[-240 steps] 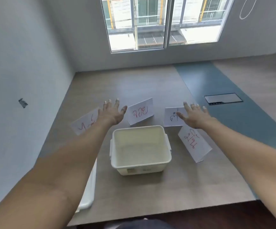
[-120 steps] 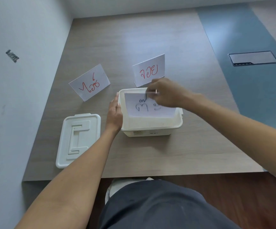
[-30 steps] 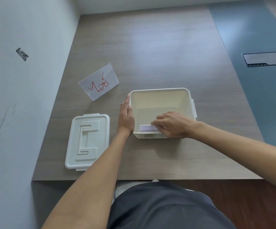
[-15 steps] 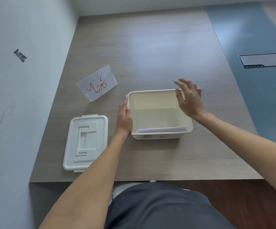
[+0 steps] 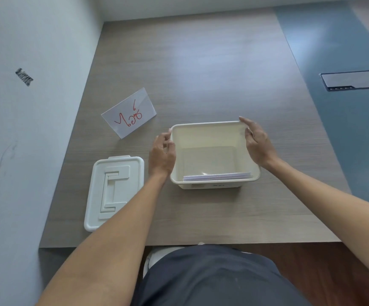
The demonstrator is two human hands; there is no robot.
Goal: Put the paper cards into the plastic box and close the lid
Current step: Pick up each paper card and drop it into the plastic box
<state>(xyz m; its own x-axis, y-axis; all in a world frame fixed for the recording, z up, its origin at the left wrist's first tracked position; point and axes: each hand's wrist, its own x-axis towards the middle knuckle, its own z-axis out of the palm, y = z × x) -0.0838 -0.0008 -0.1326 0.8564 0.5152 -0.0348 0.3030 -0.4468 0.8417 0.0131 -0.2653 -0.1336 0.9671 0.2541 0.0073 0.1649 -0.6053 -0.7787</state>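
A cream plastic box (image 5: 208, 138) stands open on the wooden table (image 5: 201, 62). Inside it, a few paper cards (image 5: 217, 176) lean stacked against the near wall. One folded paper card with red writing (image 5: 128, 113) stands on the table to the box's far left. The white lid (image 5: 114, 191) lies flat to the left of the box. My left hand (image 5: 162, 152) is beside the box's left wall, fingers loosely curled, holding nothing. My right hand (image 5: 257, 143) hovers at the box's right rim with fingers apart, holding nothing.
A pale wall (image 5: 24, 129) runs along the table's left side. A blue floor strip with a metal floor hatch (image 5: 353, 80) lies to the right. My dark-clothed lap (image 5: 212, 277) sits below the table's near edge.
My right hand let go of the cards inside the box and rose to the right rim. My left hand has eased slightly off the left wall. The cards stay stacked inside.
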